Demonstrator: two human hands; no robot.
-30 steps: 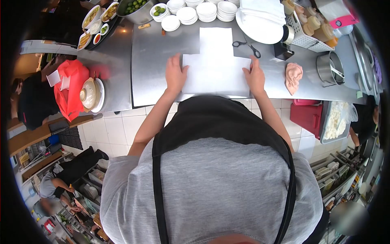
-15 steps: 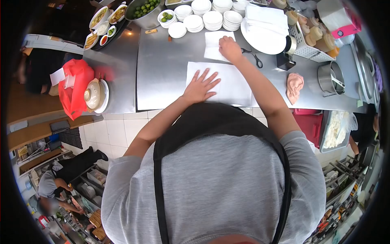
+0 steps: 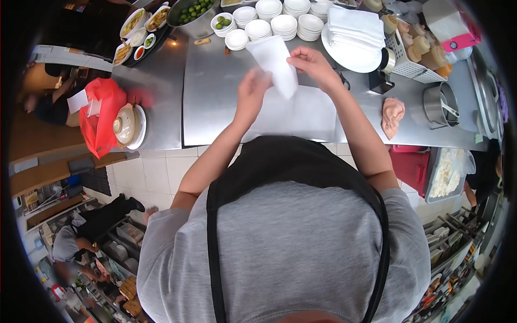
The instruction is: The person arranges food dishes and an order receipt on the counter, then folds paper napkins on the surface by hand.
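Observation:
A folded white paper napkin point(image 3: 276, 64) hangs tilted above the counter. My right hand point(image 3: 315, 65) is closed on its right edge, pinching it between thumb and fingertips. My left hand point(image 3: 252, 94) is at the napkin's lower left side; its fingers are smeared by motion, so I cannot tell whether they grip it. Below both hands, a larger white sheet point(image 3: 309, 110) lies flat on the steel counter. Black scissors point(image 3: 344, 81) lie partly hidden behind my right wrist.
Folded white napkins point(image 3: 355, 27) are stacked on a white plate point(image 3: 353, 62). Several stacks of white bowls point(image 3: 284, 26) line the back. A pink cloth point(image 3: 393, 116) and a metal pot point(image 3: 439, 102) stand right. Left are a red bag point(image 3: 98, 121) and a lidded clay pot point(image 3: 127, 125).
My right hand has lifted the folded napkin off the counter, tilting it. My left hand has left the flat sheet and come up to the napkin's side.

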